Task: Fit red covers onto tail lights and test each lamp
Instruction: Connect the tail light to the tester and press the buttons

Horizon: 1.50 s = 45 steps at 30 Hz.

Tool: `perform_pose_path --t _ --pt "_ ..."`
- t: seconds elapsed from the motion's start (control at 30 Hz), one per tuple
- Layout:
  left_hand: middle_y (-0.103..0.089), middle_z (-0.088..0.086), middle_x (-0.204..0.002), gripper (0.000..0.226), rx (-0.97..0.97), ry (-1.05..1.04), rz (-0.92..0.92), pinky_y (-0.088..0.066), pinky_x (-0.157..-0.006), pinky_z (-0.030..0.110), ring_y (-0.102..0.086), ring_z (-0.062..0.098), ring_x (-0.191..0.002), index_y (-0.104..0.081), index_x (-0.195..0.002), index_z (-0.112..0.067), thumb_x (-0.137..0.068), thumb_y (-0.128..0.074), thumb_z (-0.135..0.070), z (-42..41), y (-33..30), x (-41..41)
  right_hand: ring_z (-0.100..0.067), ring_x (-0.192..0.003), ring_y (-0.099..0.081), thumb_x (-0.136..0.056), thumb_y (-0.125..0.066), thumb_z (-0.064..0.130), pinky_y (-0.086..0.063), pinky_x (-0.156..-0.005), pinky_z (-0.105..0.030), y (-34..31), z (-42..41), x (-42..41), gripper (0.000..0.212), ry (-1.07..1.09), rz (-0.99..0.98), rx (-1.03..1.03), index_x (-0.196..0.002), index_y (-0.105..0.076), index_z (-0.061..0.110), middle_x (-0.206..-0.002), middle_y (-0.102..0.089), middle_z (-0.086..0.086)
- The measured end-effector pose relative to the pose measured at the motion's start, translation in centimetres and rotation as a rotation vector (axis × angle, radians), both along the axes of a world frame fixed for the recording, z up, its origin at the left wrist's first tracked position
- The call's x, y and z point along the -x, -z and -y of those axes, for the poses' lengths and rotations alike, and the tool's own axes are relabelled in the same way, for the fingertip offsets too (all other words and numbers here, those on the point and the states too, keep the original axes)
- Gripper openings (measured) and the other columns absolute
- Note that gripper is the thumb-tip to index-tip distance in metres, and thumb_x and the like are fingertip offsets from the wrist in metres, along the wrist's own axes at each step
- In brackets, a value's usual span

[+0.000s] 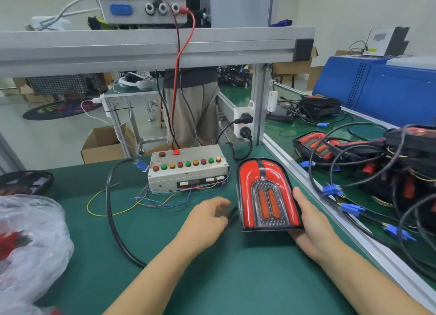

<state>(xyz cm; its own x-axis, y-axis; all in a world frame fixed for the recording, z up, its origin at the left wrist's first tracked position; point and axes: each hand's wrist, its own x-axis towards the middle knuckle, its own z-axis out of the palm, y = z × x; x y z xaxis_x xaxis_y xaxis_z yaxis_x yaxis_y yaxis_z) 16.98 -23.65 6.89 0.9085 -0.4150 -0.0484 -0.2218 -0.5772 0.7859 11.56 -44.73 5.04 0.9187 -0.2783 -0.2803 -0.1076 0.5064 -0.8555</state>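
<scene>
The tail light (267, 195) lies lens-up on the green bench mat (212, 267), at about 3 o'clock from the centre of the work area, with its arched end pointing to 12 o'clock. The red cover (247, 185) appears already seated on the black housing; two amber strips sit inside a clear textured insert at the lower middle.

Handling judgement: the unit is probably rigid moulded plastic, light to moderate in weight, with a glossy lens that is likely slippery and prone to scratches and fingerprints. Take hold by the black housing rim on the long sides, not by the lens face. Avoid loading the cover edge, where a snap fit could crack or unseat.

The right hand (311, 222) cups the lamp's 3 o'clock edge and lower corner, thumb lying along the rim, so it is grasping the tail light. The left hand (207, 216) is at 9 o'clock of the lamp, fingers curled near a black cable (111, 211) that runs beside the housing. Motion blur hides the fingertips, so whether it pinches the cable cannot be told.

At 11 o'clock from the lamp stands the test box (188, 170), with a row of red, green and amber buttons and loose coloured wires at its front. Its upper red lamp is lit. A blue connector (141, 165) plugs into its left end.

At 3 o'clock, beyond the aluminium rail (330, 211), lies a pile of further lamps (368, 154) with tangled cables. At 8 o'clock is a plastic bag (30, 239) holding red parts.
</scene>
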Motion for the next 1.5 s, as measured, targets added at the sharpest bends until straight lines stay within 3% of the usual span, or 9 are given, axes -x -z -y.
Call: perform_pose_path --t 0.17,0.43,0.6,0.8,0.9,1.1,1.23,1.37,1.5 --pt "-0.066 -0.001 -0.091 0.032 -0.261 0.051 0.116 -0.047 -0.078 0.028 -0.061 0.024 -0.09 -0.066 -0.108 -0.027 -0.087 -0.054 -0.008 -1.8 0.0 0.6 -0.018 -0.06 -0.072 -0.1 -0.05 0.032 -0.057 -0.048 -0.031 0.0 0.8 0.2 0.042 0.103 -0.069 -0.149 -0.076 -0.078 0.011 -0.08 -0.076 -0.008" --pt "-0.059 -0.002 -0.122 0.057 -0.338 0.097 0.198 -0.041 -0.092 0.024 -0.053 0.021 -0.11 -0.049 -0.133 -0.025 -0.083 -0.045 0.001 -0.8 -0.3 0.5 -0.022 -0.057 -0.071 -0.101 -0.048 0.03 -0.058 -0.052 -0.037 -0.8 0.6 0.7 0.027 0.176 -0.188 -0.195 -0.093 -0.066 0.012 -0.073 -0.075 -0.008" --pt "-0.053 -0.002 -0.127 0.047 -0.368 0.159 0.271 -0.039 -0.096 0.028 -0.05 0.02 -0.116 -0.051 -0.133 -0.025 -0.088 -0.053 -0.011 0.7 -0.5 0.2 -0.022 -0.052 -0.07 -0.102 -0.045 0.029 -0.059 -0.052 -0.044 -1.4 0.5 0.8 0.028 0.21 -0.215 -0.224 -0.091 -0.064 0.011 -0.068 -0.074 -0.01" --pt "-0.031 -0.011 -0.147 0.057 -0.44 0.233 0.476 -0.015 -0.111 0.031 -0.02 0.01 -0.136 -0.039 -0.14 -0.035 -0.086 -0.054 -0.023 1.2 0.9 1.5 -0.033 -0.086 -0.065 -0.105 -0.04 0.025 -0.051 -0.072 -0.056 -2.6 -1.1 0.3 0.027 0.246 -0.212 -0.334 -0.107 -0.059 0.007 -0.104 -0.067 -0.019" --pt "-0.026 -0.013 -0.15 0.059 -0.431 0.121 0.548 -0.008 -0.114 0.031 -0.015 0.006 -0.139 -0.034 -0.142 -0.033 -0.087 -0.053 -0.025 1.3 0.8 1.5 -0.032 -0.08 -0.067 -0.103 -0.042 0.025 -0.056 -0.064 -0.054 -2.5 -1.4 0.3 0.026 0.217 -0.221 -0.311 -0.102 -0.061 0.007 -0.096 -0.069 -0.018" --pt "-0.057 -0.008 -0.126 0.045 -0.406 -0.351 0.779 -0.023 -0.096 0.032 -0.039 0.02 -0.125 -0.067 -0.114 -0.03 -0.081 -0.054 -0.003 -7.6 -6.7 -4.2 -0.02 -0.059 -0.07 -0.101 -0.048 0.031 -0.058 -0.064 -0.036 -2.2 -0.1 1.0 0.03 0.102 -0.264 0.035 -0.092 -0.068 0.011 -0.073 -0.075 -0.007" --pt "-0.056 0.01 -0.13 0.038 -0.658 -0.489 0.427 -0.038 -0.096 0.039 -0.046 0.031 -0.119 -0.062 -0.122 -0.023 -0.088 -0.052 -0.01 -14.2 -10.5 -8.5 -0.026 -0.087 -0.064 -0.1 -0.046 0.024 -0.047 -0.083 -0.035 -2.5 0.8 0.6 0.03 -0.043 -0.325 0.617 -0.106 -0.069 0.005 -0.1 -0.074 -0.014" --pt "-0.07 0.019 -0.094 0.027 -0.135 -0.455 -0.048 -0.042 -0.058 0.024 -0.057 0.018 -0.059 -0.06 -0.117 -0.003 -0.09 -0.056 -0.001 -15.5 -9.8 -8.8 -0.024 -0.127 -0.046 -0.097 -0.053 0.023 -0.033 -0.104 -0.036 -4.4 0.2 0.0 0.04 0.083 -0.229 1.284 -0.135 -0.053 0.013 -0.139 -0.051 -0.008" --pt "-0.064 0.015 -0.067 0.03 0.214 -0.446 -0.102 -0.033 -0.037 0.013 -0.046 0.012 -0.042 -0.062 -0.105 -0.009 -0.08 -0.065 0.007 -13.4 -8.5 -6.6 -0.016 -0.102 -0.057 -0.094 -0.056 0.022 -0.041 -0.092 -0.03 -6.5 -4.3 -1.6 0.031 0.008 0.091 1.261 -0.124 -0.059 0.021 -0.12 -0.062 -0.001"
